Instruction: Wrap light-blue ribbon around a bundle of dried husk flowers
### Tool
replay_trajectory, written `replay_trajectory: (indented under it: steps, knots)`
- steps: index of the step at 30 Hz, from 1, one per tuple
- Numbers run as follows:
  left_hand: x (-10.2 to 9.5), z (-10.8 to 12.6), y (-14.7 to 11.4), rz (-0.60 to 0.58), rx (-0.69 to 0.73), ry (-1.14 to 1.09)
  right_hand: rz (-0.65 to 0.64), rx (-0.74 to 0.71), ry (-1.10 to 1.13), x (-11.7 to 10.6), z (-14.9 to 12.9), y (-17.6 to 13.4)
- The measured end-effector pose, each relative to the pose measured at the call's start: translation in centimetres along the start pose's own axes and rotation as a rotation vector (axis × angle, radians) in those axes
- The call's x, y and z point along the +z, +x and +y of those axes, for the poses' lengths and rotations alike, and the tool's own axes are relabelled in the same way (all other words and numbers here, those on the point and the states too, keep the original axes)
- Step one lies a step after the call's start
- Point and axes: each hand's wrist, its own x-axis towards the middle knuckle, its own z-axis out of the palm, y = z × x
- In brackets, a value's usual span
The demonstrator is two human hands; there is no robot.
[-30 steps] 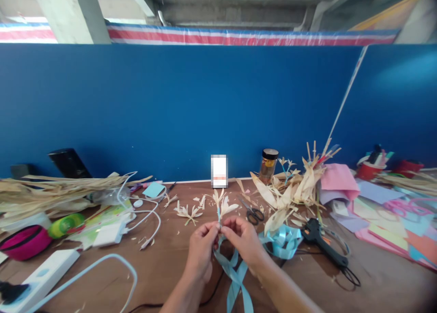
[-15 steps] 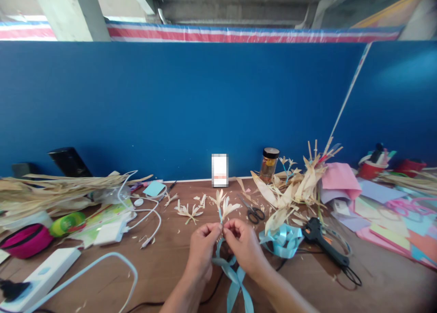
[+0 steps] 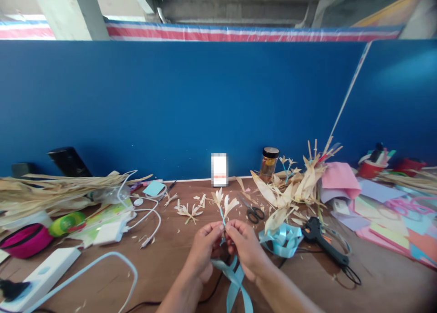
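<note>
Pale dried-husk flowers [image 3: 231,205] stand at the top of a thin stem [image 3: 223,215] wrapped in light blue ribbon. My left hand [image 3: 204,247] pinches this stem low down between thumb and fingers. Right beside it, my right hand [image 3: 245,245] is closed at the same spot, thumb and fingertips on the stem and ribbon. From beneath the hands a loose length of light blue ribbon [image 3: 235,283] hangs down in twisted strands. The fingertips partly cover the stem's lower end. Loose husk flowers [image 3: 188,211] lie on the table beyond my left hand.
Black scissors [image 3: 255,214], a ribbon coil [image 3: 282,240] and a black glue gun [image 3: 326,247] lie to the right. Behind them are dried husks [image 3: 283,197] and a lidded jar [image 3: 269,164]. White cables [image 3: 159,213] and a power strip [image 3: 51,276] occupy the left.
The flower stem has shifted slightly right and tilts a little more, with more wrapped stem showing above my fingers. The ribbon loop under my hands has changed shape.
</note>
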Motion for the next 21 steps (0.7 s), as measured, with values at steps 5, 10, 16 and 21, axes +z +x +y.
replay_trajectory:
  steps: [5, 10, 16, 21]
  knots:
    - [-0.3, 0.6, -0.1, -0.118, -0.046, -0.046, -0.128, 0.162, 0.253, 0.0, -0.5, -0.3]
    - [-0.6, 0.8, 0.1, -0.086, -0.018, 0.002, -0.206, 0.224, 0.35, -0.2, -0.5, -0.3]
    - [0.0, 1.1, -0.1, -0.04, 0.052, 0.047, -0.04, 0.052, 0.034, 0.2, -0.1, -0.3]
    - [0.0, 1.0, -0.2, -0.025, 0.095, 0.076, -0.005, -0.055, -0.111, 0.2, -0.4, -0.5]
